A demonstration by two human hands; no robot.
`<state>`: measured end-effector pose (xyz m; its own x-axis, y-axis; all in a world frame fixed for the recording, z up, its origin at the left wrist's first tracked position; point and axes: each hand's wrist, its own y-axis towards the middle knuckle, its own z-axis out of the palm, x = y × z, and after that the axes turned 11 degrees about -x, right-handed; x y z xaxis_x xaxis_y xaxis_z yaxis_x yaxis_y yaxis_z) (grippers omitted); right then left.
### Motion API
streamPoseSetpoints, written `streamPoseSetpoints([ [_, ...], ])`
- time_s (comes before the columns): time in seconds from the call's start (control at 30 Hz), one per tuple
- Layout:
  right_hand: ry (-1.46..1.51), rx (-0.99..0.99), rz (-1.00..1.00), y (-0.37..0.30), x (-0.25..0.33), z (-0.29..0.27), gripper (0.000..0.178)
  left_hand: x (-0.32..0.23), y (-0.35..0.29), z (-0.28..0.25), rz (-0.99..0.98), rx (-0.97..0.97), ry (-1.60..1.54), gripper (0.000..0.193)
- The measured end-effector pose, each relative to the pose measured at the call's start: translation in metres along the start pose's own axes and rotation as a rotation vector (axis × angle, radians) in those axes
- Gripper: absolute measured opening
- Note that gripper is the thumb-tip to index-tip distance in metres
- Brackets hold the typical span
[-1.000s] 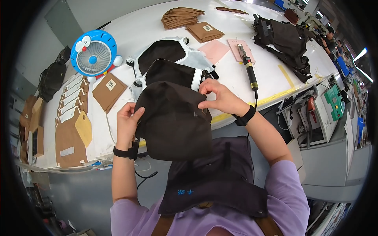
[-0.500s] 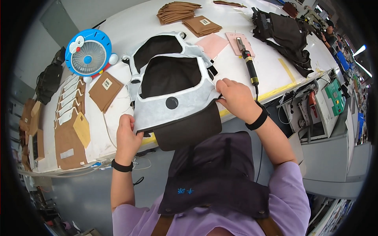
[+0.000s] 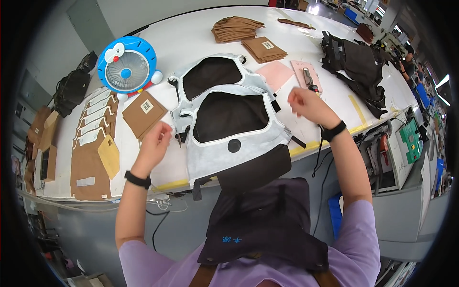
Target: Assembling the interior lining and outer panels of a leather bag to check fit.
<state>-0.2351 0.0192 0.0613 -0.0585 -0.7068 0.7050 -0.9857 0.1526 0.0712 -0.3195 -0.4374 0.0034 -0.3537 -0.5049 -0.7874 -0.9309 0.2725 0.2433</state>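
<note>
Forearms (image 3: 130, 210) extended forward and spread, the left hand (image 3: 153, 149) and right hand (image 3: 311, 107) are poised well apart, half open, loosely curled and empty, flanking the nearer grey-and-black fabric piece (image 3: 210, 160), which lies on the table (image 3: 189, 31), its black flap (image 3: 258, 171) overhanging the front edge

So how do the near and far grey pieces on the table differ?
The near grey piece partly covers the far grey piece. The near one shows a dark disc; none shows on the far one. The near one extends past the table's edge; the far one's visible part doesn't. Both have pale-edged dark panels.
</note>
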Motion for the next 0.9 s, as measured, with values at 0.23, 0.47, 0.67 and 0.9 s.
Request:
streamPoseSetpoints([
  [0.23,-0.573,-0.185,-0.365,0.06,-0.006,0.071,0.038,-0.003,0.076,0.044,0.317,0.043,0.596,0.047],
  [0.47,-0.082,-0.395,-0.446,0.053,-0.009,0.05,0.024,-0.002,0.076,0.033,0.21,-0.113,0.259,0.027],
  [0.67,1.148,-0.05,-0.058,0.031,0.031,0.022,0.016,-0.018,0.062,0.008,-0.183,0.049,-0.928,0.027],
  [0.9,0.566,0.276,-0.112,0.021,0.056,-0.006,0.029,-0.015,0.046,0.007,-0.388,0.267,-1.601,0.036],
])
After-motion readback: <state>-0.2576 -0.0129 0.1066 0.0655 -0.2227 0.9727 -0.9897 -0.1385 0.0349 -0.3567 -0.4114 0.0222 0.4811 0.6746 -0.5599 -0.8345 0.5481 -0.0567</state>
